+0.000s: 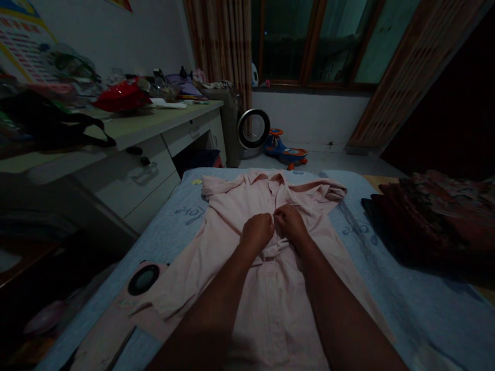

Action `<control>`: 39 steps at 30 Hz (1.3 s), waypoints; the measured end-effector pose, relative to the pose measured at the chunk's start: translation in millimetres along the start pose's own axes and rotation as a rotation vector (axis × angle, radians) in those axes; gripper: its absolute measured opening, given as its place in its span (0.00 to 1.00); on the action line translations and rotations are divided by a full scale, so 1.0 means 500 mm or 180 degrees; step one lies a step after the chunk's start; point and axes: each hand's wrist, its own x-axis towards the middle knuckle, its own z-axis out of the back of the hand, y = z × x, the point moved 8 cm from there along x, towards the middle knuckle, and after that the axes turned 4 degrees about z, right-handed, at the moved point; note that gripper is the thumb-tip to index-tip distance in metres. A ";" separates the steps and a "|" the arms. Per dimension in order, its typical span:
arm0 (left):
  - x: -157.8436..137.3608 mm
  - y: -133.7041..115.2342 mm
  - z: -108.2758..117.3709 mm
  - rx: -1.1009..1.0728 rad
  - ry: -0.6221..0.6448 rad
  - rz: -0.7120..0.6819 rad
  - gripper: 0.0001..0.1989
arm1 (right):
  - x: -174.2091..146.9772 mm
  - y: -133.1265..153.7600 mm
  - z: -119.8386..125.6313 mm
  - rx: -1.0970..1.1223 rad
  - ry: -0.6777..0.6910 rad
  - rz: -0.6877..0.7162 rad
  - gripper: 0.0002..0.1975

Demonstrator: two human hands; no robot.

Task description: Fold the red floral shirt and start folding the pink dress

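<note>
A pale pink button-front shirt [228, 221] lies spread on the bed, its collar toward the far edge and its sleeves out to the sides. Both hands meet at the front button strip, around the chest. My left hand [258, 231] is closed, gripping the left side of the strip. Close beside it, my right hand [291, 222] pinches the other side of the strip with curled fingers. The cloth bunches up between and just below them. Whether a button sits between the fingertips is hidden. Lower buttons show along the strip.
Blue bedding [348, 247] with printed lettering lies under the shirt. Folded dark clothes [436, 221] are stacked at the right. At left stands a cluttered desk [154, 123]. Beyond the bed are a washing machine with its round door [253, 129] open and a blue-orange ride-on toy [284, 149].
</note>
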 end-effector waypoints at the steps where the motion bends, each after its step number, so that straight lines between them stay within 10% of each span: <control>1: 0.000 0.003 0.001 -0.0012 -0.0137 0.0024 0.09 | 0.001 0.005 0.000 0.0041 -0.0017 0.0058 0.07; 16: 0.003 0.030 -0.008 0.0039 -0.0199 0.0612 0.11 | -0.011 0.002 -0.022 -0.0619 0.0568 -0.0545 0.09; 31: 0.034 0.095 -0.032 -0.1924 -0.0228 0.0679 0.04 | -0.005 0.059 -0.007 -0.1055 0.0336 -0.0144 0.08; 39: 0.045 0.096 -0.045 -0.2658 -0.0166 0.0510 0.04 | -0.001 0.056 -0.012 -0.0071 0.0285 -0.0250 0.07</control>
